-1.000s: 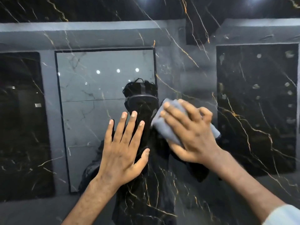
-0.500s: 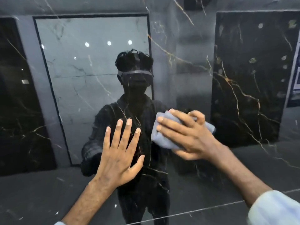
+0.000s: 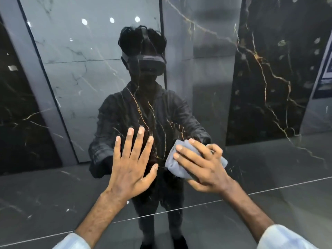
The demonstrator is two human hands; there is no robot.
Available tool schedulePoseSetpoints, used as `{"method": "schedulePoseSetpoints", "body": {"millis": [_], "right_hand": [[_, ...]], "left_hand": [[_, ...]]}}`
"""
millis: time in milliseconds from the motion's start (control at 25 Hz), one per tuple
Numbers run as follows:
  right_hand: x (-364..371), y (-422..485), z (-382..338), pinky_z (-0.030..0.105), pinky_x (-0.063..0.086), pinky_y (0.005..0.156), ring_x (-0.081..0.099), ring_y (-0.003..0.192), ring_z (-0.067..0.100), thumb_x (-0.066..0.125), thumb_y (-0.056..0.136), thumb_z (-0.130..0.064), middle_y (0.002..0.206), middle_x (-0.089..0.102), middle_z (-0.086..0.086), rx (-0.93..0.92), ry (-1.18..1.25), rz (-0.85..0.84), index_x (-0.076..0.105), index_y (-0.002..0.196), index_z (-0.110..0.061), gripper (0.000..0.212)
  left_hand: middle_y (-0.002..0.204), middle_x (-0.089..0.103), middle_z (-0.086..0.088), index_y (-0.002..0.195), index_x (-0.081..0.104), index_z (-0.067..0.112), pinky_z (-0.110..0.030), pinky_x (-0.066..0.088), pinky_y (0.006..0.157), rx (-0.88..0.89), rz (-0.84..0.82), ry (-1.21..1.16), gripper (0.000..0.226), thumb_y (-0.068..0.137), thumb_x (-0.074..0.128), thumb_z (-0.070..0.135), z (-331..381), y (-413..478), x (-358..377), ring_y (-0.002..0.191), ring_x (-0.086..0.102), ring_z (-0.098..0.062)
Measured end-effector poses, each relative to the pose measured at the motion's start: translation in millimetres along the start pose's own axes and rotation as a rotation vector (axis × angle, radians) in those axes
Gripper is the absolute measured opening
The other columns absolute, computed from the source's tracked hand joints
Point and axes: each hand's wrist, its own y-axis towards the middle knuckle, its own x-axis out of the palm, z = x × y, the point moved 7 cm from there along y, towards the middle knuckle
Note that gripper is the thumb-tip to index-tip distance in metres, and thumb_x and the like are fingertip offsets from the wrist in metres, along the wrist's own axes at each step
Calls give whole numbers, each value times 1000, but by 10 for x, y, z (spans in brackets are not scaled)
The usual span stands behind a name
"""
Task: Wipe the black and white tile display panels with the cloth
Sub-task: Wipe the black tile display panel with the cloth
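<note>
A glossy black tile panel (image 3: 260, 168) with gold veins fills the view right in front of me. My left hand (image 3: 132, 164) lies flat against it, fingers straight and spread. Just to its right, my right hand (image 3: 203, 166) presses a bunched grey cloth (image 3: 177, 164) onto the panel, fingers laid over the cloth and the thumb under it. The cloth shows at the left of the hand and a little at its right edge.
The shiny panel mirrors a person in a dark shirt with a headset, a white marble panel (image 3: 93, 69) and black gold-veined panels (image 3: 269, 78). A thin joint line (image 3: 269, 190) crosses the panel below my hands.
My view has tilted down the panel, so the reflection sits higher. The right hand has slid the cloth downward along the panel. The left hand stays flat beside it.
</note>
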Motion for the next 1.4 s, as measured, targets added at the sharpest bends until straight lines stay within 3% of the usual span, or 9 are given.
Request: {"method": "schedulePoseSetpoints", "body": {"millis": [280, 520, 600, 800, 880, 1040, 1240, 1320, 1400], "right_hand": [[-468, -126, 961, 55, 33, 118, 44, 142, 42, 73, 97, -28, 157, 47, 20, 856, 65, 513, 55, 145, 1, 59], [205, -327, -471, 61, 38, 99, 37, 148, 39, 58, 78, -24, 158, 46, 4, 428, 223, 96, 55, 145, -16, 68], [126, -428, -371, 61, 40, 103, 42, 144, 40, 60, 77, -18, 155, 50, 7, 467, 231, 167, 60, 140, -13, 63], [61, -1453, 345, 59, 38, 115, 50, 140, 34, 76, 90, -28, 154, 54, 13, 1462, 242, 699, 60, 142, -4, 59], [184, -1623, 143, 60, 36, 116, 50, 141, 31, 72, 91, -37, 152, 54, 15, 1600, 306, 700, 59, 141, -3, 62], [258, -1236, -488, 35, 33, 119, 48, 135, 29, 72, 87, -33, 152, 53, 11, 1527, 267, 572, 55, 140, -18, 58], [394, -592, -1090, 49, 41, 107, 54, 126, 40, 58, 79, -29, 154, 49, 5, 708, 178, 109, 57, 140, -17, 62], [372, -694, -942, 52, 44, 104, 55, 127, 40, 65, 79, -26, 152, 52, 8, 758, 153, 138, 58, 139, -19, 61], [392, -1083, -753, 50, 44, 109, 55, 130, 36, 76, 81, -33, 149, 56, 12, 1177, 172, 315, 57, 139, -20, 62]], "left_hand": [[175, 3, -10, 161, 25, 13, -57, 3, 128, -25, -9, -9, 82, 92, 56, 46, 74, -326, 148, 161, 4, -32], [170, 18, -13, 159, 30, 12, -56, 4, 128, -31, 53, -21, 80, 91, 56, 45, 89, -343, 165, 161, 5, -31], [170, 19, -14, 160, 29, 13, -56, 4, 128, -14, 59, -34, 80, 92, 57, 46, 78, -357, 168, 161, 5, -31], [170, 15, -12, 159, 31, 14, -57, 3, 128, 15, 56, -56, 82, 90, 61, 46, 67, -396, 185, 161, 4, -32], [170, 17, -12, 159, 33, 13, -57, 4, 128, 11, 67, -68, 80, 91, 60, 46, 79, -393, 183, 161, 4, -31], [168, 23, -15, 157, 38, 13, -58, 6, 127, 26, 96, -65, 75, 93, 59, 46, 83, -418, 185, 161, 6, -33], [169, 21, -13, 156, 44, 13, -59, 6, 126, 45, 98, -109, 76, 89, 67, 41, 84, -421, 159, 161, 6, -34], [168, 25, -14, 154, 48, 13, -59, 6, 126, 57, 99, -126, 74, 89, 68, 41, 90, -428, 146, 161, 6, -34], [167, 29, -13, 152, 52, 13, -60, 7, 126, 61, 105, -146, 71, 88, 70, 39, 93, -435, 141, 160, 10, -35]]}}
